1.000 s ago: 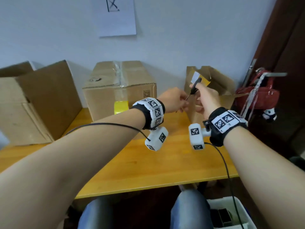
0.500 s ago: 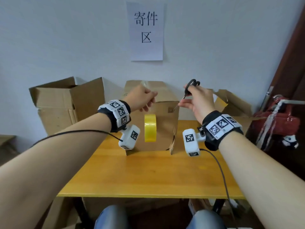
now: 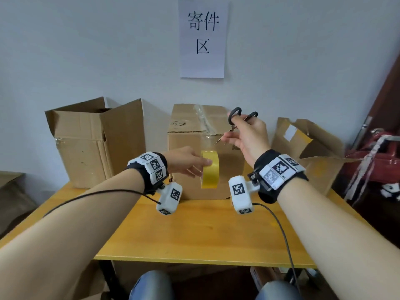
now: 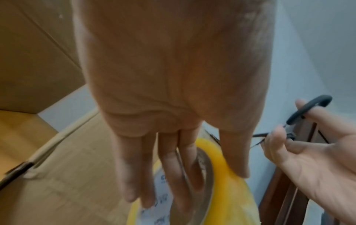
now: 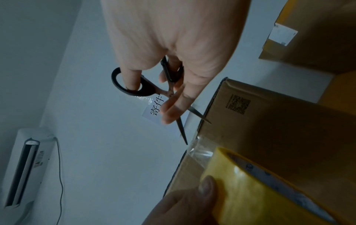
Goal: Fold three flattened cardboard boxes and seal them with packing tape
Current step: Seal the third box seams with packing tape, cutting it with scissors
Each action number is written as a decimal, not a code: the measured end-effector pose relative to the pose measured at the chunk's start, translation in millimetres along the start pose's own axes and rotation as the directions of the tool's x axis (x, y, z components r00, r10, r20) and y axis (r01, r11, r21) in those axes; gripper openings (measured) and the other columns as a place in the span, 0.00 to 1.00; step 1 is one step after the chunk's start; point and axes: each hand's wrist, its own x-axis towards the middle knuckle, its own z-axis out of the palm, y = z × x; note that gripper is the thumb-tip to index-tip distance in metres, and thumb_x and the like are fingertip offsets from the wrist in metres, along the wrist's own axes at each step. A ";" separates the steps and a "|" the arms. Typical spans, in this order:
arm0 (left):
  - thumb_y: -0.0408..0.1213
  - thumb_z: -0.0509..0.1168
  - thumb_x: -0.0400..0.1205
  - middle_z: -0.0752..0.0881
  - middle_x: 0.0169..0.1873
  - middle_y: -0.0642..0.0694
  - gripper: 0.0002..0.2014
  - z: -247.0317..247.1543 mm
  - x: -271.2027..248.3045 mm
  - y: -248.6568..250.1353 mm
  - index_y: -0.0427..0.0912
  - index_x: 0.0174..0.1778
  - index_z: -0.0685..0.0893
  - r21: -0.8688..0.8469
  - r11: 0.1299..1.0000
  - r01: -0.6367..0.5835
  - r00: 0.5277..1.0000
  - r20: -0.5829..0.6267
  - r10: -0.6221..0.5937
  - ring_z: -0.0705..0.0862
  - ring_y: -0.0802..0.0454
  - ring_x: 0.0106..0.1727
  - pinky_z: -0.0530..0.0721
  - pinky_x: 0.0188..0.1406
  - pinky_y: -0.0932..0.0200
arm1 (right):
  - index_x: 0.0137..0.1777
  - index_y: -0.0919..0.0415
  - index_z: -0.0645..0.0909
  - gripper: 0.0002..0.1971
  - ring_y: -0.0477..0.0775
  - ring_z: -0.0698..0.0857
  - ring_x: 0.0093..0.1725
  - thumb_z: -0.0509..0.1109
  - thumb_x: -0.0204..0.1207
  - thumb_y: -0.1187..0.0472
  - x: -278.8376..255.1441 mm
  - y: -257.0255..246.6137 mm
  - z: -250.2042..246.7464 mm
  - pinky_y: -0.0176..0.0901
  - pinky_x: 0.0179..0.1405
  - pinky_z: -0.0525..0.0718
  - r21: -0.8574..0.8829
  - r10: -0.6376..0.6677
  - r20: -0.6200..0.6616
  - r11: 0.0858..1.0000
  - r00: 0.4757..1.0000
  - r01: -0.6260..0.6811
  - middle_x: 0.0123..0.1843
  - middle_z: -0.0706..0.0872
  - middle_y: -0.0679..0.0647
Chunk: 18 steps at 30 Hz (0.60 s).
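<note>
Now lowered, left hand (image 3: 186, 162) gripping round yellow tape roll (image 3: 210, 169); right hand (image 3: 249, 135) holding black-handled scissors (image 3: 237, 123), blades parted.

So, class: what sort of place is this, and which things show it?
Probably a parcel packing or shipping corner: a wall sign reading 寄件区, cardboard boxes on a wooden table, and a roll of yellow packing tape.
</note>
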 end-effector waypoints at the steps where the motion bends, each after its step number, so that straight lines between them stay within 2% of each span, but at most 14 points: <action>1: 0.46 0.69 0.85 0.92 0.52 0.37 0.17 0.9 1.8 -2.0 0.32 0.56 0.88 -0.037 0.999 -0.008 1.000 -0.004 0.008 0.91 0.43 0.56 0.88 0.63 0.51 | 0.54 0.65 0.76 0.16 0.57 0.86 0.30 0.79 0.77 0.59 -0.1 2.4 1.9 0.57 0.41 0.92 0.005 0.002 -0.002 1.000 1.000 -0.002 0.46 0.80 0.59; 5: 0.42 0.71 0.84 0.90 0.55 0.31 0.22 0.4 2.9 -5.0 0.25 0.63 0.83 -0.287 0.957 0.051 0.999 0.027 -0.046 0.91 0.36 0.54 0.90 0.58 0.47 | 0.54 0.64 0.75 0.16 0.58 0.86 0.30 0.79 0.77 0.60 -0.4 12.5 10.9 0.58 0.42 0.93 -0.008 0.000 -0.025 1.000 1.000 -0.001 0.49 0.81 0.62; 8: 0.43 0.69 0.85 0.90 0.53 0.31 0.23 -0.8 2.4 -1.6 0.25 0.65 0.82 -0.401 0.915 0.050 0.999 0.040 -0.037 0.92 0.39 0.48 0.92 0.51 0.49 | 0.56 0.64 0.74 0.17 0.57 0.87 0.31 0.79 0.76 0.62 -0.3 19.1 17.7 0.55 0.41 0.92 -0.025 -0.006 -0.049 1.000 0.999 0.005 0.49 0.82 0.64; 13: 0.44 0.68 0.85 0.91 0.53 0.31 0.21 0.6 2.9 1.5 0.27 0.63 0.83 -0.415 0.908 0.060 0.997 0.064 -0.037 0.93 0.41 0.46 0.92 0.49 0.50 | 0.55 0.61 0.74 0.17 0.55 0.88 0.30 0.79 0.76 0.61 -1.5 27.5 27.0 0.58 0.44 0.93 -0.077 -0.021 -0.053 0.997 0.998 0.017 0.42 0.83 0.57; 15: 0.44 0.68 0.85 0.89 0.56 0.29 0.23 1.1 3.9 0.2 0.25 0.64 0.83 -0.413 0.909 0.065 0.997 0.062 -0.043 0.92 0.40 0.47 0.92 0.49 0.50 | 0.55 0.59 0.73 0.17 0.54 0.88 0.30 0.79 0.75 0.61 -2.6 29.0 29.1 0.58 0.45 0.93 -0.111 -0.027 -0.052 0.994 0.998 0.021 0.45 0.83 0.58; 18: 0.44 0.68 0.85 0.89 0.56 0.29 0.23 0.9 5.4 -0.3 0.26 0.65 0.83 -0.409 0.910 0.065 0.997 0.073 -0.038 0.92 0.39 0.50 0.92 0.52 0.50 | 0.55 0.58 0.73 0.17 0.53 0.88 0.32 0.80 0.75 0.61 -2.6 33.1 30.8 0.52 0.40 0.93 -0.164 -0.055 -0.058 0.985 0.997 0.045 0.49 0.83 0.63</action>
